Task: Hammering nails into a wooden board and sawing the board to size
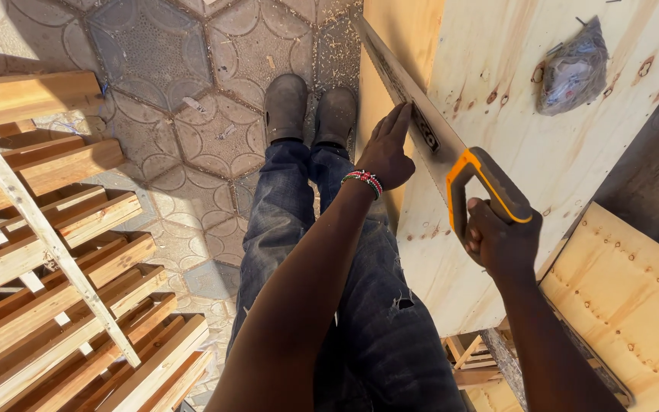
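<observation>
- Underfoot, we stand on a floor of patterned hexagonal tiles (192,137) strewn with sawdust, in hard sunlight; our grey shoes (310,107) sit just beside the sheet's edge.
- Next in size, the plywood sheet (512,122) lies across the right of the view as our worktop, pale and knotty, with another nailed plywood panel (634,305) lower down on the right.
- Stacked wooden frames (55,252) fill the left, well apart from the cut.
- Our handsaw (421,122) lies with its long blade along the sheet's near edge, tip pointing away from us.
- Our right hand (501,244) is closed around the saw's orange and black handle.
- Our left hand (387,152), with a beaded bracelet (364,181) at the wrist, rests open on the plywood edge, fingers touching or just beside the blade.
- We judge the chief risk to be the blade jumping and catching those fingers, they are so close; the sheet could also shift if poorly supported.
- A small crumpled plastic bag (573,69) sits further up the sheet.
</observation>
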